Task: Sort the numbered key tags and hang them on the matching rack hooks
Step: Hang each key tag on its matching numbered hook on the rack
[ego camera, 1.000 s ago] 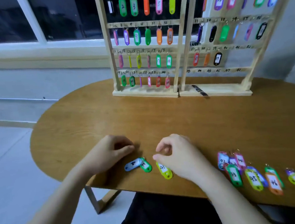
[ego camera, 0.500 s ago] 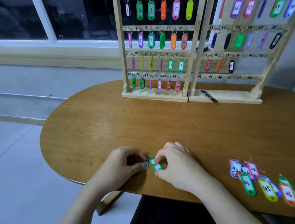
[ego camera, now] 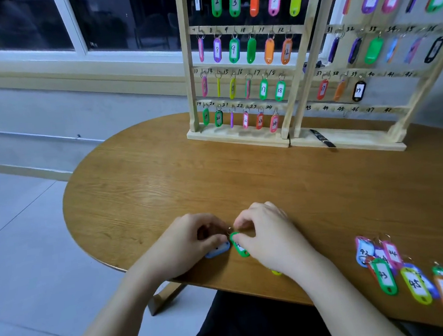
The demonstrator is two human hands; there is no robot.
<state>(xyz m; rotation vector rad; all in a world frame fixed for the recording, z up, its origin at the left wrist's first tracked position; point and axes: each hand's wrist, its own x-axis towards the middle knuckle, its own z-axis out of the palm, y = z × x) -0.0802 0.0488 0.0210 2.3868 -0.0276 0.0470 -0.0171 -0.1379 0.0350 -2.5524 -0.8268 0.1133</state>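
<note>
Near the table's front edge my left hand has its thumb and curled fingers on a light blue key tag. Right beside it my right hand pinches a green key tag at its ring end. A sliver of a yellow-green tag peeks out from under my right wrist. Two wooden racks stand at the back: the left rack is full of numbered tags, the right rack has bare hooks in its lower rows.
A cluster of several loose numbered tags lies at the front right of the wooden table. A black strip rests on the right rack's base. Window and wall lie behind; the floor drops off to the left.
My hands came together over the blue and green tags. The right hand left the yellow-green tag and now pinches the green one; the left hand closed on the blue one.
</note>
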